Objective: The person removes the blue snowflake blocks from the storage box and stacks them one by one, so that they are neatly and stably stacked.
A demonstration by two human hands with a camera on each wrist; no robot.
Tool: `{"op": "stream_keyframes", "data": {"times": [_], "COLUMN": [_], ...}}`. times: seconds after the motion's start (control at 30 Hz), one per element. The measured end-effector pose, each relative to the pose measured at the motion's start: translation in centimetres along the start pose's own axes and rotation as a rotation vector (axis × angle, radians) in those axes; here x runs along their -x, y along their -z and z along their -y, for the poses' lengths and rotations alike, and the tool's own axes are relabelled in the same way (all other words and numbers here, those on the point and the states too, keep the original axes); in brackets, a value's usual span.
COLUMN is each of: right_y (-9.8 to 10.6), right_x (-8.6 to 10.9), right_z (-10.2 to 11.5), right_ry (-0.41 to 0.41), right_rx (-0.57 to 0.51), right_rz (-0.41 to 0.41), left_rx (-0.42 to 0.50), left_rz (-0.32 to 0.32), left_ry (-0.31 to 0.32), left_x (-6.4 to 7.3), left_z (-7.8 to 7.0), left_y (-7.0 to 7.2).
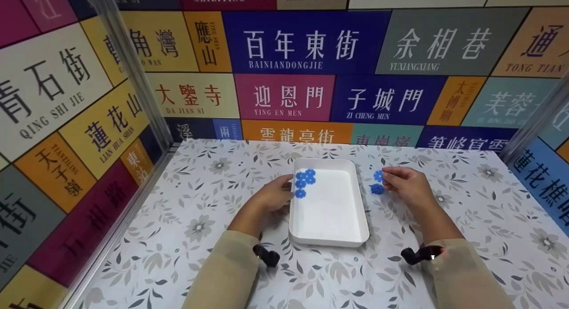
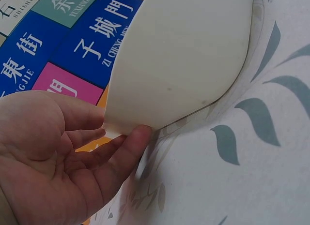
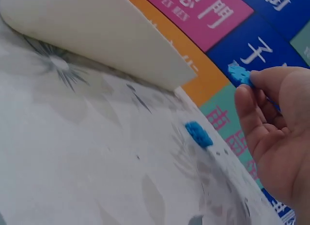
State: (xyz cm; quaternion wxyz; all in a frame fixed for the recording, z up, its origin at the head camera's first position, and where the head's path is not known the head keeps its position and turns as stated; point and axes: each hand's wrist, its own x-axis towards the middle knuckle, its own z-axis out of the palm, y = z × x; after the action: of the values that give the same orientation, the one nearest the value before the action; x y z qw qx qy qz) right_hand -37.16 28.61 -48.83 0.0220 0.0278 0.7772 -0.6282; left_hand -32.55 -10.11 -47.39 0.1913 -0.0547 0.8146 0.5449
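Sleeves: beige [image 1: 224,269], a black wrist camera [image 1: 266,256] at each cuff.
Tray: white, shallow, rounded corners, its floor [image 1: 331,211] bare towards the person.
Left hand [image 1: 276,194]: fingers and thumb pinching the tray's left wall.
Loose blue piece [image 1: 377,189]: darker-looking and knobbly, on the cloth right of the tray, just below the right fingertips.
Right hand [image 1: 406,186]: thumb and finger pinching one blue piece.
Held blue piece [image 1: 378,175]: small, bright, scallop-edged, off the cloth, right of the tray.
Blue flowers [image 1: 306,179]: flat, round-petalled, bunched in the tray's far left part.
Cloth [image 1: 200,226]: white, grey leaves and blossoms.
Wall [image 1: 306,42]: coloured panels with Chinese characters.
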Motion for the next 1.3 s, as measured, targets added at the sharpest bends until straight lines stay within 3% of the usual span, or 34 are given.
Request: {"op": "stream_keyframes", "data": {"times": [0.3, 0.67, 1.3], "right_y": [1.5, 0.9, 0.6], "right_x": [-1.0, -1.0, -1.2], "right_z": [-2.6, -2.4, -2.6], "right_ry": [-0.015, -0.039, -0.012], "right_rx": [0.113, 0.224, 0.338], "right_rz": [0.043, 0.053, -0.008], "left_rx": [0.021, 0.026, -0.088], "left_rz": [0.010, 0.013, -0.003], "left_ry": [0.020, 0.025, -0.064], "left_x": [0.0, -0.1, -0.2], "left_z": [0.0, 0.0, 0.2], "left_y": [0.0, 0.1, 0.1]}}
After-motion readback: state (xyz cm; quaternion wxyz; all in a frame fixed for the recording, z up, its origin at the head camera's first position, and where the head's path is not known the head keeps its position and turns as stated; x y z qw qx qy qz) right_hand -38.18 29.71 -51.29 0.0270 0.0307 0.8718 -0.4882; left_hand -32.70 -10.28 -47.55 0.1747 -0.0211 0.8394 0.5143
